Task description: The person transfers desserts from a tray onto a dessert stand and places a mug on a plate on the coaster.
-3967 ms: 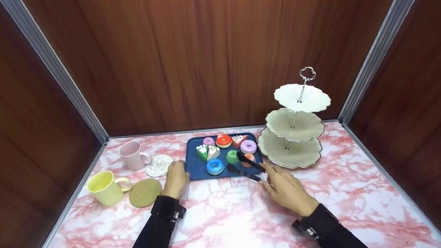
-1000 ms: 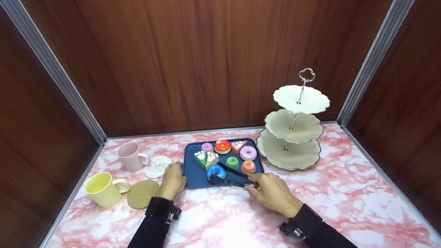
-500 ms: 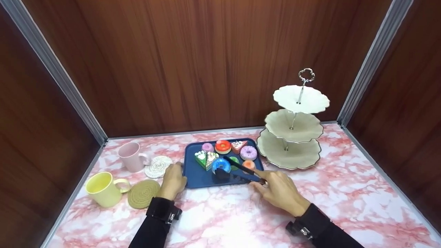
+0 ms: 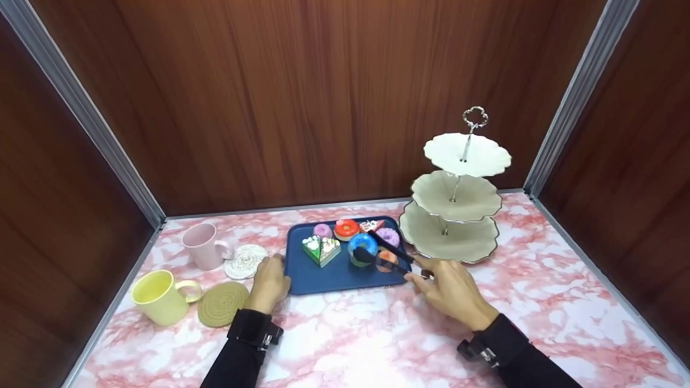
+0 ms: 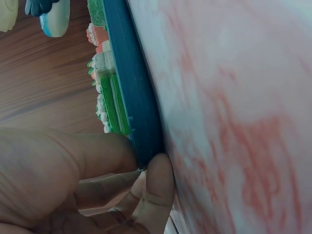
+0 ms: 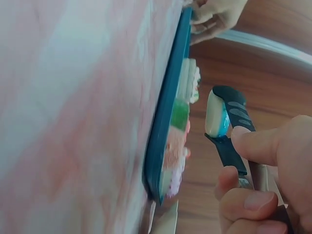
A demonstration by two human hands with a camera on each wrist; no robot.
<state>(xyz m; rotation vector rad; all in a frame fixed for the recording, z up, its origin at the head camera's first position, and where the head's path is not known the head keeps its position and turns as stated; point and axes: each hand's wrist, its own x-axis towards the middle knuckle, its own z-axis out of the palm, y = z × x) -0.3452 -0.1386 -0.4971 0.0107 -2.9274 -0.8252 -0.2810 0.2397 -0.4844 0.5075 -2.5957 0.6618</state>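
Observation:
My right hand (image 4: 455,291) grips black tongs (image 6: 233,114), which hold a blue-topped donut (image 4: 362,245) between their tips. In the right wrist view the donut hangs apart from the dark blue tray (image 4: 345,283), above the pastries. With thumb and fingers, my left hand (image 5: 83,180) pinches the tray's left edge. On the tray lie two cake slices (image 4: 322,249) side by side, a red donut (image 4: 346,229), a small pink donut (image 4: 322,230), a red cake slice (image 4: 372,225), a purple donut (image 4: 388,237) and an orange pastry (image 4: 386,260). The donut mostly hides a green pastry (image 6: 180,114).
A three-tier scalloped stand (image 4: 450,237) with a metal handle rises just right of the tray. To the left are a pink mug (image 4: 201,248), a yellow mug (image 4: 161,302), a white coaster (image 4: 246,261) and a tan coaster (image 4: 222,304). Wooden panels (image 4: 302,108) enclose the marbled table.
The tongs have moved from the green pastry to the blue donut, taken hold of it and lifted it up and rightward. The tray sits slightly nearer than at first; my left hand stays on its edge.

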